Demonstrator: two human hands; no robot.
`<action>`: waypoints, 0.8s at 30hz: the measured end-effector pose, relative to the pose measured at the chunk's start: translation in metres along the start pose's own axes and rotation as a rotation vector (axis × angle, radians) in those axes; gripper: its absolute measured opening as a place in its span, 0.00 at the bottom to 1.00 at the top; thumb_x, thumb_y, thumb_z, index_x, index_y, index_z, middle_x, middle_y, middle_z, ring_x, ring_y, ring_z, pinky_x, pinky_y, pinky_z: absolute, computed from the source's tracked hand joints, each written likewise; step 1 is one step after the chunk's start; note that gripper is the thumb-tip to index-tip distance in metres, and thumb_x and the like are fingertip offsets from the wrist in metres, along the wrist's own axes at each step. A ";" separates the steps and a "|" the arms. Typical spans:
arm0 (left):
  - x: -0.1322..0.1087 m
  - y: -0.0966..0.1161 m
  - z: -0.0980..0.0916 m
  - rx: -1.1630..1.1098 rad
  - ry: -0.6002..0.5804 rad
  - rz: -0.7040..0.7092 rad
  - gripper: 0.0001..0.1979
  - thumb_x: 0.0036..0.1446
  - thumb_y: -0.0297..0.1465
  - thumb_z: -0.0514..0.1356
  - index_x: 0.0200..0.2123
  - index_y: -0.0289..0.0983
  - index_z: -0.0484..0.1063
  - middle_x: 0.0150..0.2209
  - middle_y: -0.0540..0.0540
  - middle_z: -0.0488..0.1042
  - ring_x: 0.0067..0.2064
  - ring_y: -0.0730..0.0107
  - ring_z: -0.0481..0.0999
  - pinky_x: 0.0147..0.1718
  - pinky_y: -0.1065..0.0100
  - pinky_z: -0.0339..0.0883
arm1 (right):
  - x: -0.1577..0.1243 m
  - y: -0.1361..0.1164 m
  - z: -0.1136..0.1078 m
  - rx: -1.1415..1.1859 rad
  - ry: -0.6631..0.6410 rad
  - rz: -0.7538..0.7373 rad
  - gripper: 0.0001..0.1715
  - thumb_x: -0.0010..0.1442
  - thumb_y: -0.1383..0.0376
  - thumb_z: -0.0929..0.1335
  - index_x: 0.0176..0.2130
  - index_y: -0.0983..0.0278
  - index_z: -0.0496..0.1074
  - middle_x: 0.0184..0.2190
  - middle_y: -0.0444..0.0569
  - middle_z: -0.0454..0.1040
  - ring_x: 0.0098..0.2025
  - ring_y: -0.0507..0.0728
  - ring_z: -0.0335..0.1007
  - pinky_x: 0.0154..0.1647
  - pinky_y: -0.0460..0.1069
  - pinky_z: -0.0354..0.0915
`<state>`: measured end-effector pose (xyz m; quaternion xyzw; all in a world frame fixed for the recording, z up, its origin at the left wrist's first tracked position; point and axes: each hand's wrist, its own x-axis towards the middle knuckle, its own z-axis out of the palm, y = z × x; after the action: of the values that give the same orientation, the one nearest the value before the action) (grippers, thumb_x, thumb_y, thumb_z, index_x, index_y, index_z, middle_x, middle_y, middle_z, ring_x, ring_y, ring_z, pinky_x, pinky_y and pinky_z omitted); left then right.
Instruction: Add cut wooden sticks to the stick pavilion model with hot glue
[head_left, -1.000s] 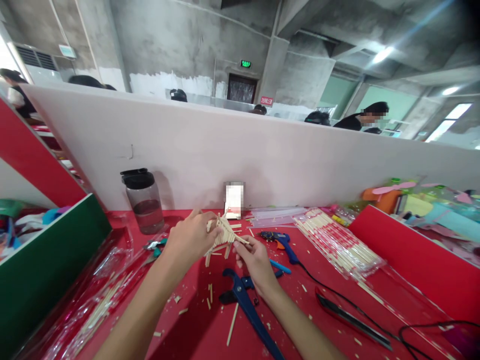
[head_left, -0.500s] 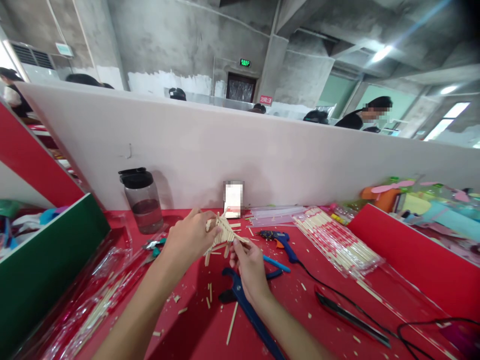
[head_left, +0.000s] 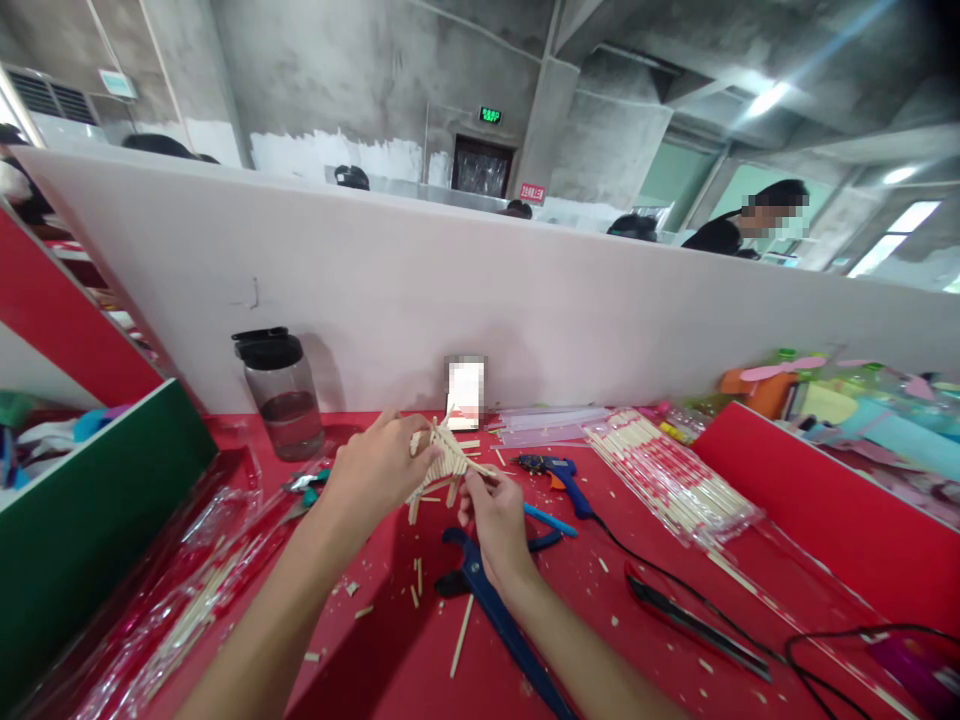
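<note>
A small model built of wooden sticks [head_left: 448, 460] is held just above the red table, its stick legs pointing down. My left hand [head_left: 386, 455] is closed on its left side, thumb in front and fingers behind. On the right, my right hand [head_left: 491, 505] pinches the model's right end between thumb and fingers; whether a separate stick is in that pinch I cannot make out. Below my right hand lies a blue-handled cutter [head_left: 480, 575]. A blue pen-like stick [head_left: 551, 520] lies just right of that hand. Short cut stick pieces [head_left: 418, 582] are scattered beneath the model.
A blue glue gun [head_left: 559, 475] with a black cable lies to the right. Beyond it are bagged sticks [head_left: 667, 475] and a black utility knife [head_left: 697, 620]. A water bottle [head_left: 283, 400] stands at back left; a phone [head_left: 466, 392] leans against the white partition [head_left: 390, 280].
Both hands keep their hold on the stick model, with hardly any shift. The whole view has moved slightly, and a person beyond the partition has moved right.
</note>
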<state>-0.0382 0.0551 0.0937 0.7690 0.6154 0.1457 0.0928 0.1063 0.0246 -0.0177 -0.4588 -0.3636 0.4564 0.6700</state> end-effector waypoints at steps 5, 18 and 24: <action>0.000 0.000 0.000 0.000 0.003 -0.001 0.18 0.61 0.44 0.55 0.51 0.49 0.74 0.51 0.43 0.75 0.47 0.44 0.80 0.45 0.49 0.71 | 0.002 0.001 0.001 0.005 -0.004 0.008 0.15 0.56 0.57 0.71 0.27 0.63 0.66 0.17 0.36 0.64 0.15 0.47 0.57 0.13 0.42 0.57; 0.001 0.000 0.000 0.001 -0.003 -0.008 0.19 0.61 0.46 0.54 0.52 0.48 0.74 0.50 0.42 0.76 0.44 0.45 0.81 0.43 0.51 0.71 | 0.003 -0.013 -0.009 -0.412 -0.069 -0.211 0.09 0.63 0.59 0.66 0.33 0.62 0.64 0.21 0.37 0.68 0.17 0.49 0.62 0.18 0.43 0.61; 0.001 0.000 0.001 -0.004 0.000 -0.006 0.19 0.61 0.45 0.55 0.52 0.49 0.74 0.51 0.42 0.76 0.45 0.47 0.81 0.43 0.53 0.70 | 0.007 -0.017 -0.008 -0.455 -0.084 -0.189 0.06 0.60 0.63 0.65 0.31 0.61 0.63 0.19 0.36 0.67 0.16 0.49 0.62 0.18 0.44 0.60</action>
<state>-0.0377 0.0564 0.0927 0.7669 0.6175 0.1469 0.0949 0.1204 0.0259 -0.0037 -0.5423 -0.5261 0.3167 0.5735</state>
